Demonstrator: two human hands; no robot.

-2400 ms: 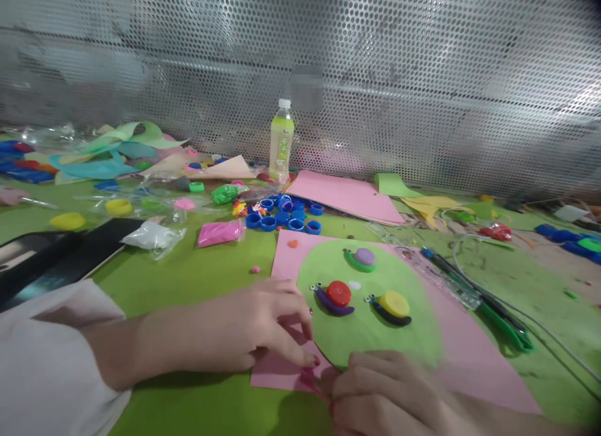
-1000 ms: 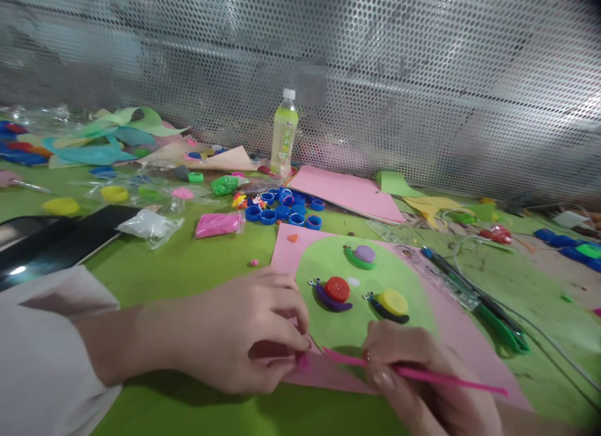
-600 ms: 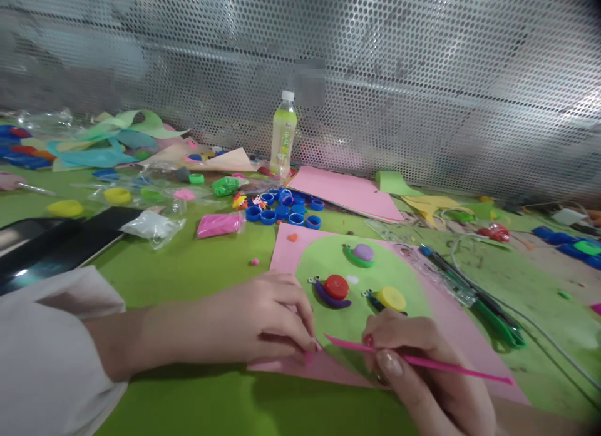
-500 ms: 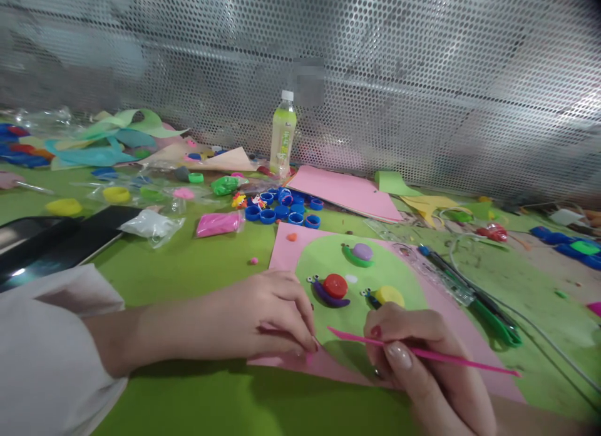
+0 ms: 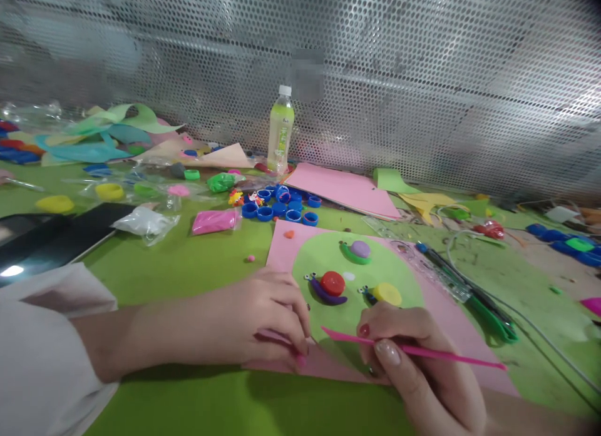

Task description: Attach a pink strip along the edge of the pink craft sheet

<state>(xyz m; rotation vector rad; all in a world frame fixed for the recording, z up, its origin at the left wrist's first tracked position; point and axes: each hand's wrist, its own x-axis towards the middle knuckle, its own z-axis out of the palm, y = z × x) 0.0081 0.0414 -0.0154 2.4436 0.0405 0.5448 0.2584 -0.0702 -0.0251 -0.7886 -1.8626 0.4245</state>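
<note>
A pink sheet lies on the green table with a round green paper on it. Three bottle-cap snails sit on the green paper: purple, red and yellow. My left hand rests on the sheet's near left corner, fingertips pinching a small pink piece against the paper. My right hand grips a thin pink stick tool like a pen, its tip pointing left toward my left fingertips.
Blue bottle caps and a pink clay bag lie behind the sheet. A drink bottle stands by the perforated metal wall. Green-handled scissors and a clear ruler lie to the right. A dark tablet is at left.
My right hand, low and blurred 2.4 s ago, now holds the pink stick up over the green paper. My left hand has stayed at the sheet's corner, fingers pinching.
</note>
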